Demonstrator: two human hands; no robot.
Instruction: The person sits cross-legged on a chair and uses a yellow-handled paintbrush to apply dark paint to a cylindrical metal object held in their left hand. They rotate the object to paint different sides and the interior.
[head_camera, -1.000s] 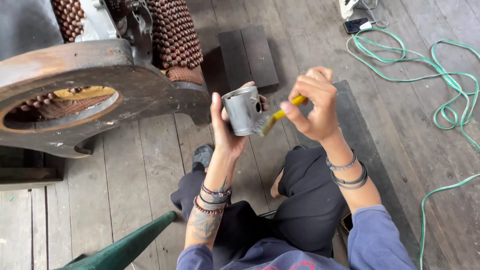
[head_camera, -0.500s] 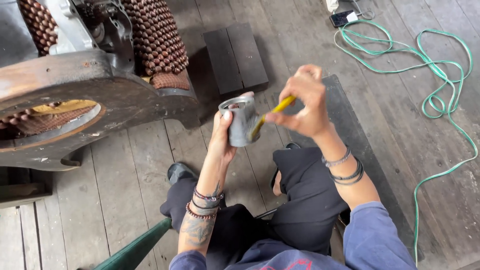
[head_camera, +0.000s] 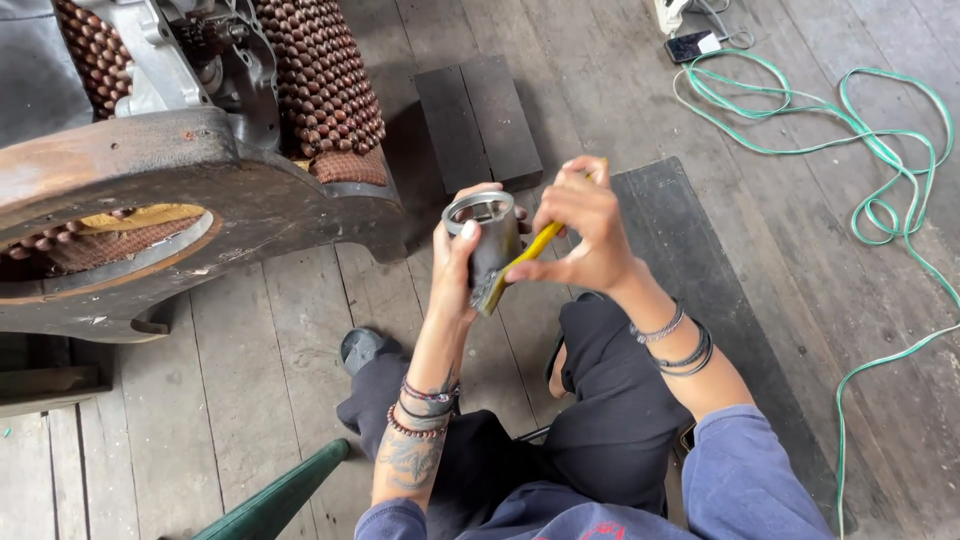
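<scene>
Plank floor (head_camera: 820, 330) of grey weathered wood across the whole view. At upper left, a big rusty metal frame (head_camera: 200, 180) with a round opening, backed by a mat of brown wooden beads (head_camera: 320, 80). Loose coils of green cable (head_camera: 880, 150) at right. A dark mat (head_camera: 700, 270) under the black-trousered legs, and a pair of dark blocks (head_camera: 478, 118) just above the hands. A green chair leg (head_camera: 280, 495) at bottom left.

Held up above the lap, at middle of view: a short metal cylinder (head_camera: 487, 240), open end up. Left hand (head_camera: 455, 270) wrapped around its side, thumb pressed to the wall. Right hand (head_camera: 585, 230) closed in a pinch on a yellow-handled brush (head_camera: 520, 268), bristles touching the cylinder's lower side. Bead and metal bracelets (head_camera: 425, 405) on both wrists.
</scene>
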